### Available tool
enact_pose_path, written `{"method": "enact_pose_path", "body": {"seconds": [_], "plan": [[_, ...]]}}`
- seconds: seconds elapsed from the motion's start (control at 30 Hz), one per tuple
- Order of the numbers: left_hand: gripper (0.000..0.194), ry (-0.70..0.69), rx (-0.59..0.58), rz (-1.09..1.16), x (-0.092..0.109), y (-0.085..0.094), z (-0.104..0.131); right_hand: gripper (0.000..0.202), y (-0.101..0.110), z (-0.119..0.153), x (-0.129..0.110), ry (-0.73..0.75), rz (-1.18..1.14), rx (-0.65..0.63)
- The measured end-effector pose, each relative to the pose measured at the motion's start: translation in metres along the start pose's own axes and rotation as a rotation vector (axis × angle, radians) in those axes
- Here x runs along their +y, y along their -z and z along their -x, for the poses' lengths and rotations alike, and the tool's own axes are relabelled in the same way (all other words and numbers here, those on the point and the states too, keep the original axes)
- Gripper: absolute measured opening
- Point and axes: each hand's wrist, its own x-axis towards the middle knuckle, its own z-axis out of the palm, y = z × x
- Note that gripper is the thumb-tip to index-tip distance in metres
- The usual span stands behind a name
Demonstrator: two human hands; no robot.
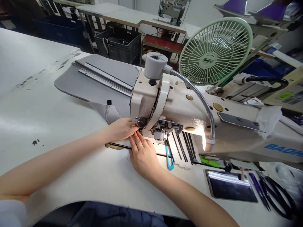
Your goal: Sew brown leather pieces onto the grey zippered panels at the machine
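Head view: the left hand (121,129) and the right hand (144,156) are working close together at the near side of the sewing machine (139,91), just beneath its head. The left fingers are curling inward at the stitching area; the machine and the other hand are partly hiding their tips, so whether they are pinching an edge cannot be told. The right fingers are extending forward, open and nearly flat, with their tips lying beside the left ones.

The gray panel (71,82) is lying on the table (99,176), beyond and to the left of the machine head, with part of it passing out of sight behind that head. Long narrow strips (106,80) are resting on top of it.

The step in hand appears to be aligning material at the stitching point. The next move is calling for a flat, unpuckered edge, even guidance from both hands, and fingertips well clear of the needle path. The blue-handled tool (167,153) is lying untouched to the right of the right hand.
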Motion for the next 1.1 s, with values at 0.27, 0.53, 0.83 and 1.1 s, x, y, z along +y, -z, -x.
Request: {"method": "enact_pose_path", "body": {"seconds": [0.27,0.53,0.83,1.1], "plan": [[0.02,-0.008,0.003,-0.094,-0.003,-0.009,0.001,0.048,0.003,0.001,-0.001,0.003,0.033,0.017],[0.018,-0.047,0.032,-0.097,0.001,-0.007,0.004,0.047,0.0,0.002,0.002,-0.001,-0.009,0.021],[0.014,-0.002,0.067,-0.108,0.003,0.002,0.003,0.044,0.001,0.001,0.004,0.022,-0.041,0.104],[0.021,0.289,0.02,-0.171,0.01,0.005,0.011,0.034,-0.002,-0.001,0.006,0.035,-0.087,0.219]]}}
